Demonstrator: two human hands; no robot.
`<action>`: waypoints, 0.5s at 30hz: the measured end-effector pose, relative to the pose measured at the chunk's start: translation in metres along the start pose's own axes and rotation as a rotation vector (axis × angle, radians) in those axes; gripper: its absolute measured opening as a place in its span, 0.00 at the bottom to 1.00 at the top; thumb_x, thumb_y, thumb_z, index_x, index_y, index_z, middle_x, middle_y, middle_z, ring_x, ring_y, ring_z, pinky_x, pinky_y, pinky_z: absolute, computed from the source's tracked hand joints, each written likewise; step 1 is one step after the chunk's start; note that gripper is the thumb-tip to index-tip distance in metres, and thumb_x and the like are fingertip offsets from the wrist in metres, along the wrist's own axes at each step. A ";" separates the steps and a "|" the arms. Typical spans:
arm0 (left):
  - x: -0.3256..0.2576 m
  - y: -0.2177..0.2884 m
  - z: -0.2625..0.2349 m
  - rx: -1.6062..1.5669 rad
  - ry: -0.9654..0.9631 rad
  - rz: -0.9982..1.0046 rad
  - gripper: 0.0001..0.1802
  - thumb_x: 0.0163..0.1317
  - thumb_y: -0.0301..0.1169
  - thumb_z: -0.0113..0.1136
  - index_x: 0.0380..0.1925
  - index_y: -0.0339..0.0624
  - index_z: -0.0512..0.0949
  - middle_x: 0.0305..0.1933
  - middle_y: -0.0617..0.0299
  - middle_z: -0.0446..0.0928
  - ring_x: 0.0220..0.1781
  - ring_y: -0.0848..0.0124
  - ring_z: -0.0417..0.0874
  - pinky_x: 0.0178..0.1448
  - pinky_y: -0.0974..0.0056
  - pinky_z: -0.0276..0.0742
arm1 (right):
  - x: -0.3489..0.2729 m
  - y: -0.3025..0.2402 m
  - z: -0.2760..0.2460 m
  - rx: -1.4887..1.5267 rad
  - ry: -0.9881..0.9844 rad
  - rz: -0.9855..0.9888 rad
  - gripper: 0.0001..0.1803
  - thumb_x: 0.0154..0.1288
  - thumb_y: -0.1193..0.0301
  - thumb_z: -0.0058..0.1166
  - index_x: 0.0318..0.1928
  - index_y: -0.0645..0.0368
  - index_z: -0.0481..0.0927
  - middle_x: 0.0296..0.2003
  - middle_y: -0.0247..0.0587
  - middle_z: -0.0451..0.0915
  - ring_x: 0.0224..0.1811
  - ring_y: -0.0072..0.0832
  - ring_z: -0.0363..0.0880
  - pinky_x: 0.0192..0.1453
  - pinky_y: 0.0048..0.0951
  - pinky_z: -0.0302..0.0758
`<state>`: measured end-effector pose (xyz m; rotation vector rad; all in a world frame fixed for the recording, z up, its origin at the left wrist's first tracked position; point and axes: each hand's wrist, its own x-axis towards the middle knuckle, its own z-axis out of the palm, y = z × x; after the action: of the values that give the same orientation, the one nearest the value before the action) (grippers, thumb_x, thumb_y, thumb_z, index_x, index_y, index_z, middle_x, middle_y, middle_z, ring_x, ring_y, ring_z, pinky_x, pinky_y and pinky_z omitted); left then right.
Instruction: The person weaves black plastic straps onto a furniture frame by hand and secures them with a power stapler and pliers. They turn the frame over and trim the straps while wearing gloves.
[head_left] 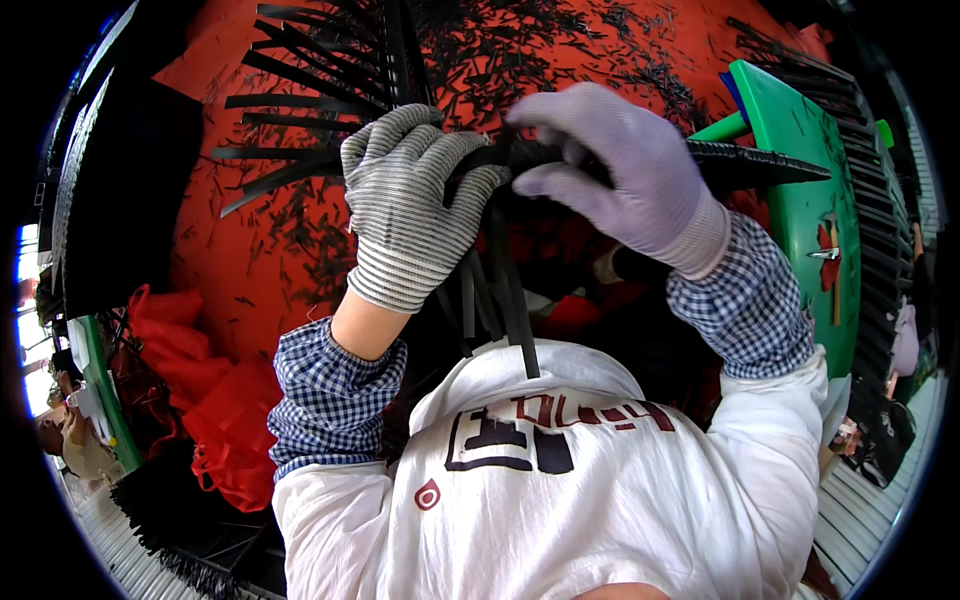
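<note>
Fingers of the left hand clasped a black strip-work piece mid-scene. Just beside, the right hand curved wide, though whether it touched the piece was hard to tell; black scraps littered far red sheeting.

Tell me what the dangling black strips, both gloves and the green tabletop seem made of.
Black strips: probably plastic, low sheen; they look thin, flat and fairly stiff.
Striped left-hand glove: knit fabric, matte, with fine ribbed lines.
Lavender right-hand glove: likely matte knit too, from its ribbed cuff; blur hides finer texture.
Green tabletop: perhaps plastic, smooth with slight shine and even colour.
</note>
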<state>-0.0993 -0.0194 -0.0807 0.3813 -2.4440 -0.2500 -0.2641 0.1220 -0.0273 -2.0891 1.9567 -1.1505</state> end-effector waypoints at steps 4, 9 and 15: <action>-0.004 0.002 0.006 -0.015 0.049 0.019 0.17 0.50 0.41 0.71 0.39 0.46 0.86 0.40 0.58 0.84 0.57 0.59 0.79 0.66 0.50 0.62 | 0.009 0.014 0.020 -0.017 -0.037 -0.119 0.15 0.62 0.61 0.64 0.44 0.57 0.83 0.35 0.39 0.81 0.34 0.38 0.84 0.37 0.32 0.81; -0.008 0.000 0.007 -0.030 0.059 0.026 0.18 0.51 0.42 0.71 0.40 0.46 0.86 0.41 0.58 0.84 0.58 0.60 0.78 0.66 0.51 0.62 | 0.008 0.016 0.025 0.088 -0.006 -0.088 0.10 0.63 0.66 0.64 0.41 0.59 0.84 0.35 0.41 0.82 0.34 0.39 0.84 0.36 0.33 0.81; -0.007 0.001 0.003 -0.027 0.036 0.046 0.18 0.52 0.42 0.71 0.40 0.46 0.85 0.41 0.59 0.84 0.58 0.60 0.78 0.65 0.52 0.62 | 0.007 0.016 0.032 0.120 0.137 -0.005 0.08 0.65 0.69 0.63 0.40 0.61 0.84 0.32 0.42 0.83 0.34 0.38 0.85 0.36 0.31 0.81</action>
<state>-0.0963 -0.0156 -0.0872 0.3151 -2.4081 -0.2537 -0.2607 0.0989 -0.0558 -2.0068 1.8844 -1.4093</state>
